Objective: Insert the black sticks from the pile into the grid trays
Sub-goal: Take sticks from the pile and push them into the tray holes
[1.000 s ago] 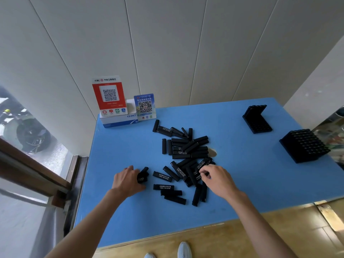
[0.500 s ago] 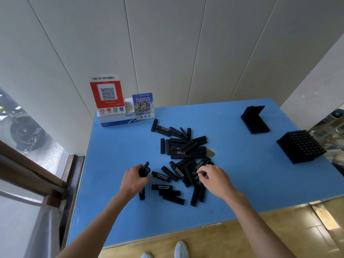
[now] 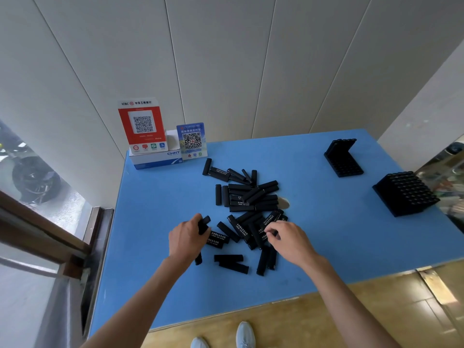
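The table (image 3: 313, 234) top is smooth, matt blue. The sticks (image 3: 251, 194) and 2 grid trays (image 3: 404, 193) look like dull black plastic. The signs (image 3: 141, 125) are shiny.

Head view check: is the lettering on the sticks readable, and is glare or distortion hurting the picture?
Head view: white lettering on the pile of black sticks is visible but too small to read; no glare on the blue table; wide-angle lens splays the wall panels; daylight at the left window.
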